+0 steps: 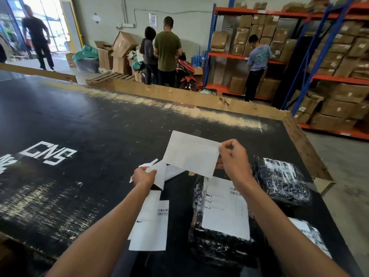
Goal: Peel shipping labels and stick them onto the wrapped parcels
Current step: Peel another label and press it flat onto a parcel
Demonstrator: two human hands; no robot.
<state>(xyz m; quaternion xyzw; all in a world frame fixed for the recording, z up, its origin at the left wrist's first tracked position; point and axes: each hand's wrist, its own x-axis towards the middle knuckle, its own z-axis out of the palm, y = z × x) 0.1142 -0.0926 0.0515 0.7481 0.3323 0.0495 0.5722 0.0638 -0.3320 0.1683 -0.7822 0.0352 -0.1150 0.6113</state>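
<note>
My right hand pinches the right edge of a white shipping label, held up above the table with its blank side toward me. My left hand grips crumpled white backing paper, which still meets the label's lower left corner. Below my right forearm lies a black wrapped parcel with a printed label stuck on it. Another black parcel with a label lies farther right, and a third sits at the right edge. Loose printed labels lie on the table beneath my left forearm.
The big black table has worn wooden edges and white "CNS" lettering at the left. Beyond it, several people stand near cardboard boxes, a red motorbike and orange-and-blue shelves stacked with brown parcels.
</note>
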